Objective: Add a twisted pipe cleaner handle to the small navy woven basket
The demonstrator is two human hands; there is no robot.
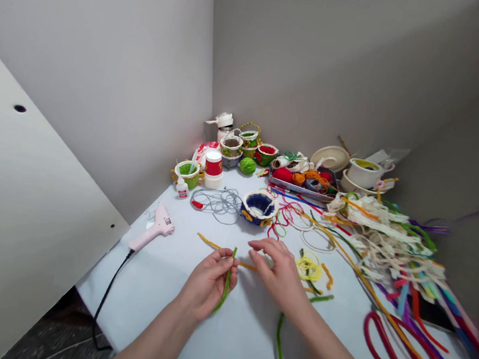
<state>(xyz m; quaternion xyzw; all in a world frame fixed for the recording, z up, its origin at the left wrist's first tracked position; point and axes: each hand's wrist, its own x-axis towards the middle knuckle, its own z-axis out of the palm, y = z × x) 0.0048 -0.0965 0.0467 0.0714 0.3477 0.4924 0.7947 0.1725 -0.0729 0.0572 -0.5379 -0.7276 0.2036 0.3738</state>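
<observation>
A short green pipe cleaner [227,285] is pinched between the thumb and fingers of my left hand [210,283], with its upper end sticking up past the fingertips. To its right, my right hand [278,273] hovers with thumb and fingers apart, holding nothing that I can see. A yellow-orange pipe cleaner [209,241] lies on the table behind both hands, partly hidden by them. Below my right forearm a longer green pipe cleaner [279,351] runs toward the near edge. Beyond the hands stands a dark blue bowl-shaped basket [256,215] with a white rim.
A pink glue gun [154,230] lies at the left, its cord hanging over the edge. Red-handled scissors [405,351] are at the right, beside a heap of ribbons and strips [388,237]. Small baskets [232,144], a glue bottle [182,188] and a yarn tray [303,189] stand behind.
</observation>
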